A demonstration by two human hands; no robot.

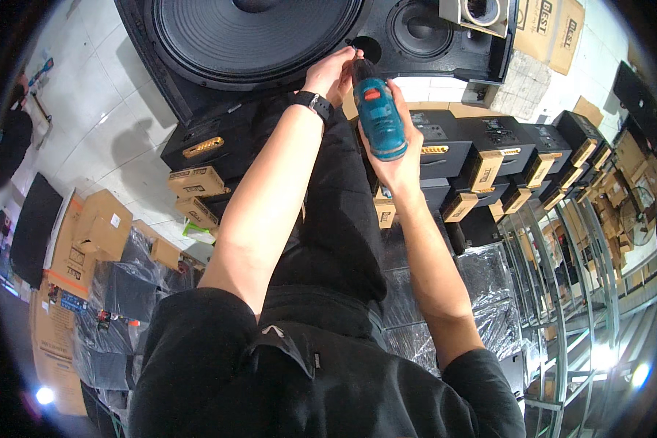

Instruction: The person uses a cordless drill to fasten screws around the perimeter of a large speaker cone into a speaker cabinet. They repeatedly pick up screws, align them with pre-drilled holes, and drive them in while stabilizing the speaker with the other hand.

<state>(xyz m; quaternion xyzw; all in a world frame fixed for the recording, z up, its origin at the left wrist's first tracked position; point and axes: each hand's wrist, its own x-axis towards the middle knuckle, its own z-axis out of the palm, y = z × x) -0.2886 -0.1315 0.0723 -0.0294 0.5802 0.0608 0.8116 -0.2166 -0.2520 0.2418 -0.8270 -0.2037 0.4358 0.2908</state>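
My right hand (398,157) grips a teal cordless drill (377,117) with a red switch, its tip pointed at the rim of a big black speaker cone (248,36) set in a black speaker cabinet (197,95). My left hand (334,71), a black watch on its wrist, pinches at the drill's tip against the cone's edge, near a small round port hole (367,48). What the fingertips hold is too small to tell.
A smaller speaker cone (420,28) sits to the right in the same cabinet. Rows of black units with tan cardboard end caps (504,157) lie beyond. Cardboard boxes (95,233) and plastic-wrapped black cabinets (124,292) stand at left; metal shelving (569,277) at right.
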